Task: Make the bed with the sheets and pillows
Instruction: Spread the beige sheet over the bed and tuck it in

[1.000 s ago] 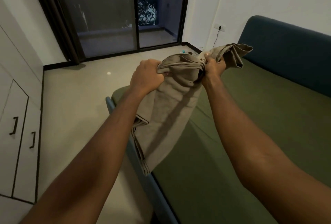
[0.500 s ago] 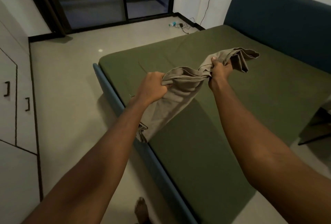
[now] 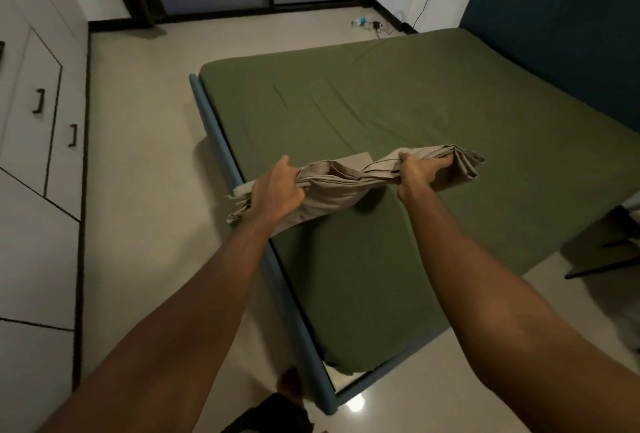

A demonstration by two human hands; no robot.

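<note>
Lower now than before, the bunched tan sheet hangs just over the green bed. Our left grip and right grip are both clamped on it. We think we are unfolding it, so next we must shake it wide. We see no pillows, and the folds hide the sheet's corners.

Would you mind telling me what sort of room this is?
Most likely a bedroom: a wide green-sheeted bed stands against a padded blue headboard, with white built-in wardrobe doors along the wall.

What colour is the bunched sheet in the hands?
Plain beige-tan sheet, no pattern, held over the olive-green mattress cover. Head view.
</note>
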